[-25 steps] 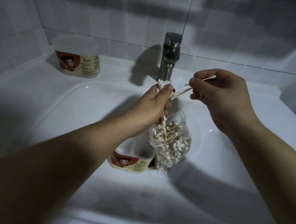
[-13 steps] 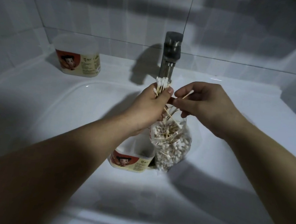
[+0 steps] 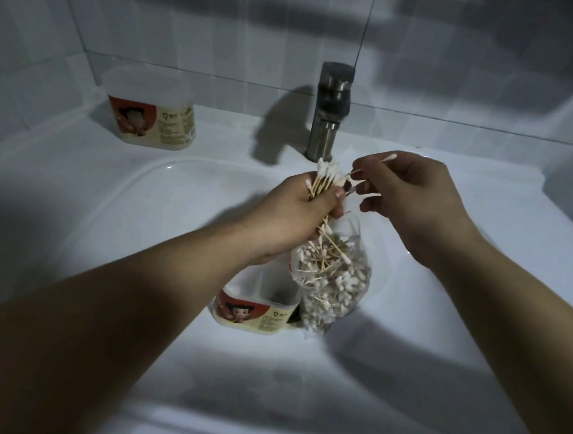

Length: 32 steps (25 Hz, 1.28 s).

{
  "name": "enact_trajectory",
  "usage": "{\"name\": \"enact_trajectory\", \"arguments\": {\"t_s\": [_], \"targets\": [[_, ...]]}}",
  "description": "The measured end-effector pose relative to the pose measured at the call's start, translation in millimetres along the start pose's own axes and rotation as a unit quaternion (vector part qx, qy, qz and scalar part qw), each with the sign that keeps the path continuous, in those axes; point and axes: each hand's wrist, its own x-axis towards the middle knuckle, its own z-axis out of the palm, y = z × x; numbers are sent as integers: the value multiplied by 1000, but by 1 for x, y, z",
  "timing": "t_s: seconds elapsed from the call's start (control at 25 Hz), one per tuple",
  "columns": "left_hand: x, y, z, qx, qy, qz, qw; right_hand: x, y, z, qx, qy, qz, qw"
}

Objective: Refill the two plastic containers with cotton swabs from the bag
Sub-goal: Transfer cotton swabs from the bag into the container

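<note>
Sink (image 3: 110, 226): glossy white, ceramic look, smooth, bright highlights along the rim. Faucet (image 3: 331, 112), top centre: brushed metal, satin grey, no mirror finish. Wall tiles (image 3: 223, 28): smooth, pale, semi-gloss. Bag (image 3: 335, 277), centre: thin clear plastic film, crinkled, shiny. Swab bundle (image 3: 324, 182) and single swab (image 3: 379, 162): pale wooden sticks, matt white cotton tips. Upper-left container (image 3: 151, 108) and lower-centre container (image 3: 256, 312): milky translucent plastic, smooth, low sheen; printed label bands, paper or film can't tell.

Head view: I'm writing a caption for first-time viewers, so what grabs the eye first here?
At centre, the left hand grips a bundle of wooden-stick cotton swabs above a clear plastic bag full of them, while the right hand pinches a single swab beside it. Below, an open white plastic container sits in the white sink basin.
</note>
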Motion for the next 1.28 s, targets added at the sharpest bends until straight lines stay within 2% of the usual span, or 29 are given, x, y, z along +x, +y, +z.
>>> {"name": "enact_trajectory", "arguments": {"t_s": [0.16,0.32,0.48,0.68,0.8,1.0,1.16,1.28], "targets": [[0,1,2,0,28,-13,1000,1,-2,-3,37,26,-6,999],[4,3,0,-25,64,-13,998,1,0,-6,-55,1,-25,998],[4,4,2,-91,54,-21,994,-3,4,1,-75,-41,-26,996],[3,0,0,-71,33,-37,996,-3,7,2,-80,-49,-20,995],[-1,3,3,-74,-1,-37,997,-5,6,3,-131,-54,-33,989],[1,2,4,-121,27,-33,992,-8,4,4,-185,-81,-40,979],[4,5,3,-185,78,-49,978,-11,4,2,-294,-126,-38,947],[5,4,3,-211,88,-40,973,-15,1,3,-351,-169,-41,920]]}}
